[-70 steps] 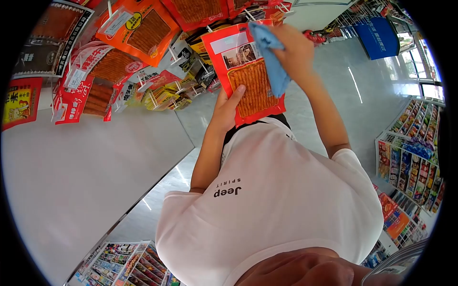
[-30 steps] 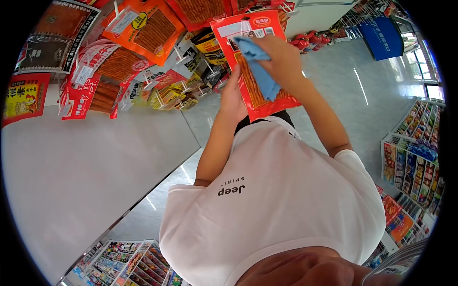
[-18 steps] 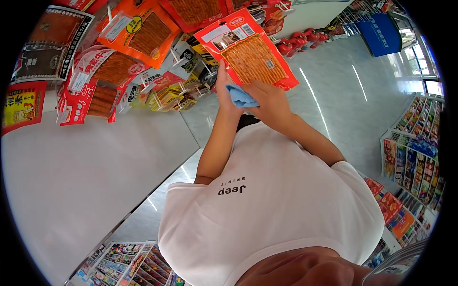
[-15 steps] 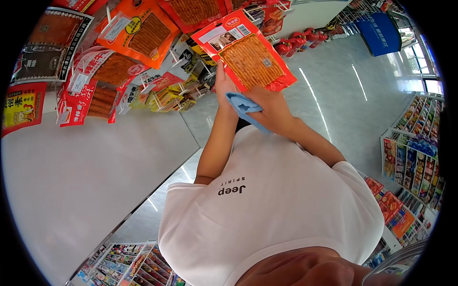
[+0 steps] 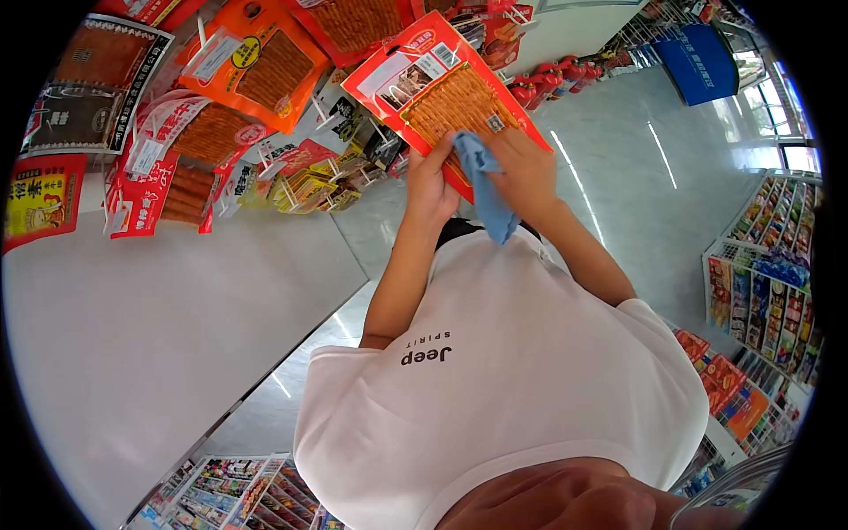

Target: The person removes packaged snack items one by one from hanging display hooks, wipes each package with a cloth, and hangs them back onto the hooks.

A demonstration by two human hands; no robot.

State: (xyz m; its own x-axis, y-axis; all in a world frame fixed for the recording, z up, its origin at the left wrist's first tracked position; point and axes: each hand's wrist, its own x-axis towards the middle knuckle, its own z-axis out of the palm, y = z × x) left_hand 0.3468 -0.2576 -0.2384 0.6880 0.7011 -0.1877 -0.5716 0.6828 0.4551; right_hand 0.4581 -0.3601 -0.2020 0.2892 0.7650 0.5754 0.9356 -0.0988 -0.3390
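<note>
A red packet of flat brown snack strips (image 5: pixel 459 102) is tilted in front of me, with a printed label and barcode on its upper part. My left hand (image 5: pixel 431 190) grips its lower left edge, thumb over the front. A light blue cloth (image 5: pixel 490 190) is bunched in my right hand (image 5: pixel 527 177), which lies over the lower right of the packet's face. The cloth touches the packet and its loose end hangs towards my shirt. The fingers of my right hand are partly hidden by the cloth.
Hanging snack packets (image 5: pixel 265 71) crowd hooks on the display at upper left, close to my left hand. Below them is a pale grey panel (image 5: pixel 177 309). Red fire extinguishers (image 5: pixel 552 79) stand beyond the packet. Stocked shelves (image 5: pixel 768 283) line the right side.
My right hand and the cloth have moved up onto the packet's face, and the cloth's end now hangs down. The packet has shifted slightly, with my left thumb now over its front.
</note>
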